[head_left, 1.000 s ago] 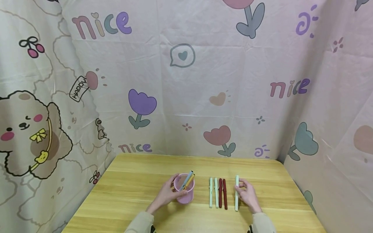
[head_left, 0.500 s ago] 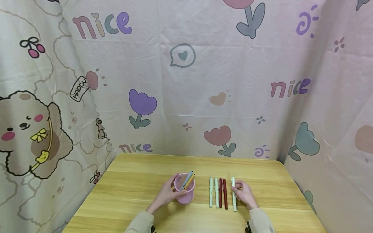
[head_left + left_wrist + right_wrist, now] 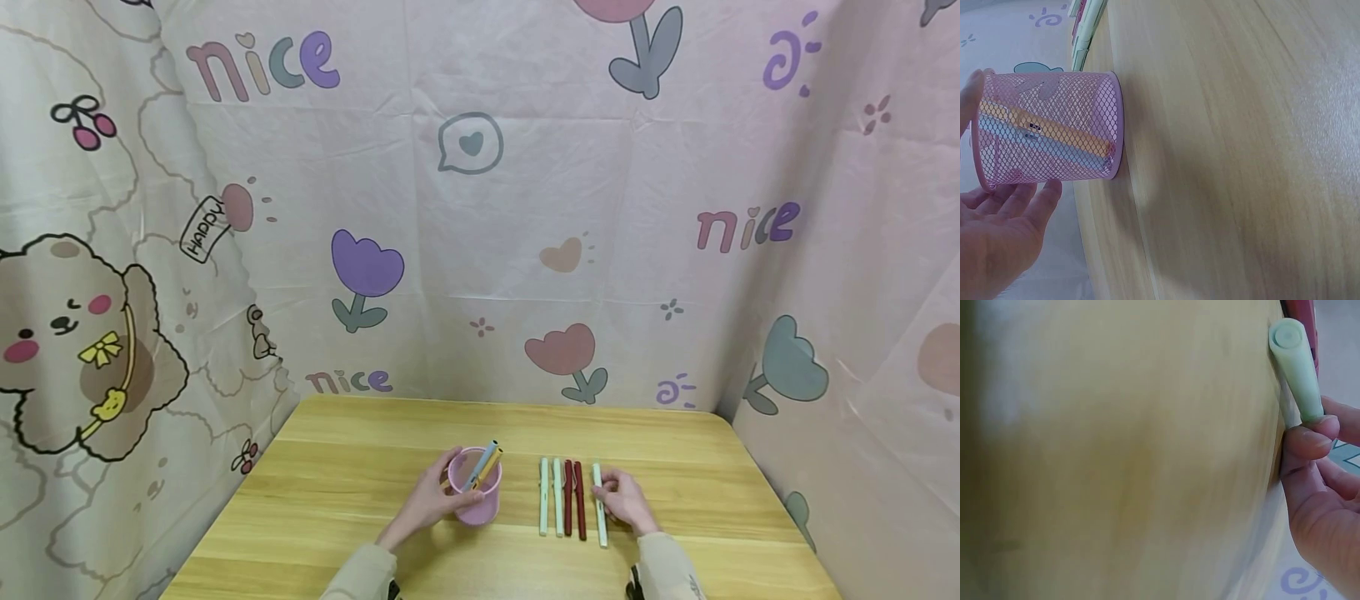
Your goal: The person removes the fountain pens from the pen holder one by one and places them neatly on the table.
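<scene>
My left hand (image 3: 431,500) grips a pink mesh pen holder (image 3: 480,510) by its rim and side. Inside it lean a blue pen (image 3: 483,460) and an orange-yellow pen (image 3: 491,463), seen through the mesh in the left wrist view. To the right, my right hand (image 3: 624,498) pinches a pale green pen (image 3: 600,508) between thumb and fingers, low over the table. Left of that pen lie two dark red pens (image 3: 580,500) and two more pale green pens (image 3: 543,497), side by side and roughly parallel. The right wrist view shows the pinched pen's round end (image 3: 1288,336) close up.
Everything stands on a light wood-grain table (image 3: 337,467). A printed cloth (image 3: 480,250) with flowers and lettering hangs behind it and along both sides.
My right hand has moved left with the pale green pen, bringing it nearer the row and lower. The left hand and pen holder have stayed in place.
</scene>
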The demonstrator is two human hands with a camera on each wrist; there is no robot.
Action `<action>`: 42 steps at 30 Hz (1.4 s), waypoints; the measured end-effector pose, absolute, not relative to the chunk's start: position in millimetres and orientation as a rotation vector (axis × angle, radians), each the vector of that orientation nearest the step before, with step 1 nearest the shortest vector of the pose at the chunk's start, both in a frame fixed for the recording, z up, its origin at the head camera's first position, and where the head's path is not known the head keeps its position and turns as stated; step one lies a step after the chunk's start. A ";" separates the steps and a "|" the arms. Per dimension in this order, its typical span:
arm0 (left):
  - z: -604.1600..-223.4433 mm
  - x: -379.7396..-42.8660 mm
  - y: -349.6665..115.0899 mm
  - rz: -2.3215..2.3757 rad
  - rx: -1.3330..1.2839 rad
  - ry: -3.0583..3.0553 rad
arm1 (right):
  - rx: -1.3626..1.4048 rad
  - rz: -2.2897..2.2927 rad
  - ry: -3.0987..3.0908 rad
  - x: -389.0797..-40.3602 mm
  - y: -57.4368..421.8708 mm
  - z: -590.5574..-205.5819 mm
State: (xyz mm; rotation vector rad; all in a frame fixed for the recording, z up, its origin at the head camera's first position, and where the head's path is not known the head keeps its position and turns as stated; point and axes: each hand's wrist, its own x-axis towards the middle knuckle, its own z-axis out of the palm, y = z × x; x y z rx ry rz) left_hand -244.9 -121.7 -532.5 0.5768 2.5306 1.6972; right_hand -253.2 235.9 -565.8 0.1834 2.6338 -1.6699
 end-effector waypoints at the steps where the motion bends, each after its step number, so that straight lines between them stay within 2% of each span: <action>1: -532.5 -244.7 -121.7 1.697 0.577 2.530 | 0.181 -1.659 2.642 -253.3 235.9 -566.0; 27: -532.2 -243.2 -121.8 1.707 0.579 2.531 | 0.144 -1.280 2.879 -259.4 231.1 -564.8; 42: -530.8 -242.3 -122.1 1.734 0.568 2.506 | 0.155 -1.247 2.897 -258.7 229.8 -562.6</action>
